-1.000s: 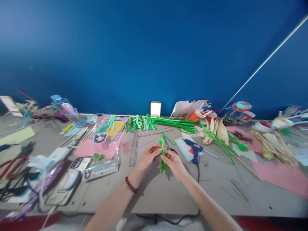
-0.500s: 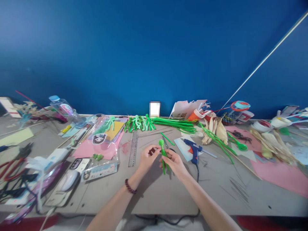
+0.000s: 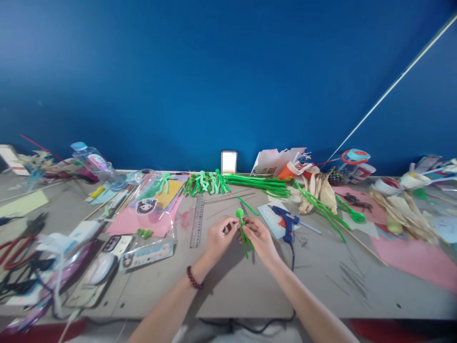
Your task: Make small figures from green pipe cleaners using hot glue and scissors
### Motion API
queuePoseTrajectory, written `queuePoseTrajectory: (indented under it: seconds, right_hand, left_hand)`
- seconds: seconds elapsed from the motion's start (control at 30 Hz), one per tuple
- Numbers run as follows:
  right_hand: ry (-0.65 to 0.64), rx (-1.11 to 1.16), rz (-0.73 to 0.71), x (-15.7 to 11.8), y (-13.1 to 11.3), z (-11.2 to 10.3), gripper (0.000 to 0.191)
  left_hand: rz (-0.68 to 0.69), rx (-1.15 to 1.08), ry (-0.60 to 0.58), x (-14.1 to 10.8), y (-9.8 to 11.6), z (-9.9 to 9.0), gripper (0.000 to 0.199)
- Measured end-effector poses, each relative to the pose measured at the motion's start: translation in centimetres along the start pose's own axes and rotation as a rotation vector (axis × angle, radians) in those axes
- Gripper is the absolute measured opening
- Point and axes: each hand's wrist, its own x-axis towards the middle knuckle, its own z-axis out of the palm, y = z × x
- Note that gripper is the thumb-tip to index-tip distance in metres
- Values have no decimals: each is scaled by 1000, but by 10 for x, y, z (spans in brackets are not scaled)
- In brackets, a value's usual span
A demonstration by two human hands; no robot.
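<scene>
Pinched between thumb and forefinger, the bright green pipe-cleaner piece (image 3: 239,213) has the left hand (image 3: 217,239) at its narrow neck, while the right hand (image 3: 261,242) pinches the strands slightly lower; how firmly either presses, I cannot tell. The piece is between the two hands, over the middle of the gray table (image 3: 246,297). Working it well probably means steadying the neck with one pinch and shaping the strands with the other, in small moves close to that neck, so that the coil neither loosens nor flattens. Gentle, even pressure would likely avoid kinks. Its top is a round coil; below, fuzzy strands spread toward the near side. One short green stem (image 3: 248,206) lies just beyond, with a ruler (image 3: 196,221) to the left and a blue glue gun (image 3: 288,221) to the right.
</scene>
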Motion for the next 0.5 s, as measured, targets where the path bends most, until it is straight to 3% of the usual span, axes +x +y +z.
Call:
queuePoseTrajectory:
  seconds: [0.3,0.5]
  right_hand:
    - [137,-23,70,2,-1,0,40]
    - [158,-65,75,3,1,-3,39]
  left_hand:
    - [72,136,-18,-2,-3,0,19]
    - [126,154,-22,-3,-1,-2,19]
